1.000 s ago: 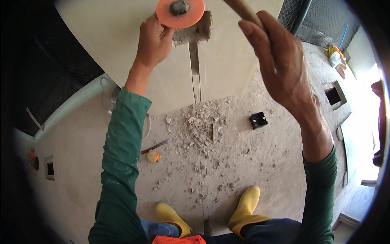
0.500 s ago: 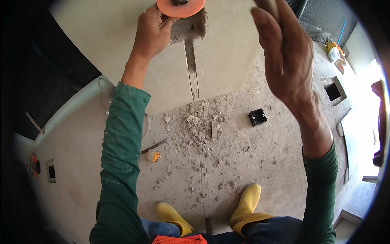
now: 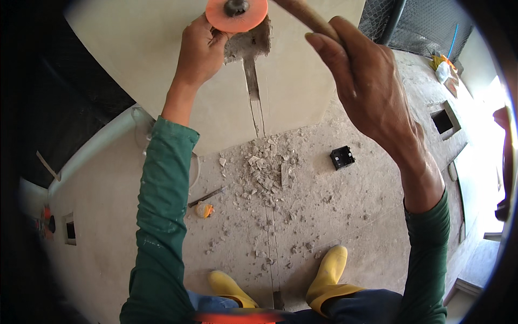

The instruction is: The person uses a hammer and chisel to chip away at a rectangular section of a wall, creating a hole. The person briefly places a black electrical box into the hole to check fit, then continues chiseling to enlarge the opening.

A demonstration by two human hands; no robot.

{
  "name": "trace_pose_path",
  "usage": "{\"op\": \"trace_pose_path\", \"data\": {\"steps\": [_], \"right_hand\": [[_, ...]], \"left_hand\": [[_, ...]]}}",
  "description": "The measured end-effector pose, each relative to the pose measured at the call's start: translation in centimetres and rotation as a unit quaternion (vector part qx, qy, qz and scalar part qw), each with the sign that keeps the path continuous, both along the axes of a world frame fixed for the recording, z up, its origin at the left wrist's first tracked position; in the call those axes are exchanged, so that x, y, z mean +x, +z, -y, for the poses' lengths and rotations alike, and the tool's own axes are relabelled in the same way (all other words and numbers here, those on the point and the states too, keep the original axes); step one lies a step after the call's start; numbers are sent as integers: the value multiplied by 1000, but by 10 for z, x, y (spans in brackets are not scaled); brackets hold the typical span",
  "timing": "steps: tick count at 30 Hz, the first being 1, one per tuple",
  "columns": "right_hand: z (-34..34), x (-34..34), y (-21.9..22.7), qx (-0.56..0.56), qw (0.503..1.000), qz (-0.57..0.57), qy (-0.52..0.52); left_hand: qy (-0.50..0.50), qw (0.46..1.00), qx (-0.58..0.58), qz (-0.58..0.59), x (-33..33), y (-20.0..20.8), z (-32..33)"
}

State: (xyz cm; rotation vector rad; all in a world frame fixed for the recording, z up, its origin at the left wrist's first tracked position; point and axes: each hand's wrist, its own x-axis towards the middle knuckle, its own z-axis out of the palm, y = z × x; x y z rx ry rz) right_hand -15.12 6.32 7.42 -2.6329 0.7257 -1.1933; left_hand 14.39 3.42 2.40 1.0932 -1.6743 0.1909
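My left hand (image 3: 199,54) grips a chisel with a round orange hand guard (image 3: 249,20), close to the top edge of the view. The chisel's dark struck end (image 3: 236,7) faces me; its tip is hidden behind the guard. Around a wooden hammer handle (image 3: 310,17) my right hand (image 3: 372,89) is closed, and the hammer's head lies outside the picture. Behind the guard, a rough square recess (image 3: 261,43) is cut in the pale wall (image 3: 302,70). A narrow groove (image 3: 251,78) runs down from it, between scored lines.
Broken plaster rubble (image 3: 267,164) lies at the wall's foot. A black electrical box (image 3: 342,157) sits to its right. Left are a thin metal bar (image 3: 206,196) and a small yellow-and-white thing (image 3: 204,209). A square floor opening (image 3: 443,122) is at right. My yellow boots (image 3: 330,270) stand below.
My right hand has swung left with the hammer handle, which now reaches toward the chisel. The left hand, still gripping the chisel, sits slightly lower and further left in the picture.
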Motion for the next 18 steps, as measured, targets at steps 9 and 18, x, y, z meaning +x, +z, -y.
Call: {"op": "trace_pose_path", "data": {"steps": [9,18], "right_hand": [[13,4,-19,-80,990,119,-5],[11,0,-16,-81,994,70,1]], "left_hand": [[-60,998,-16,-30,1,2,14],[-28,1000,11,-1,-6,3,12]]}}
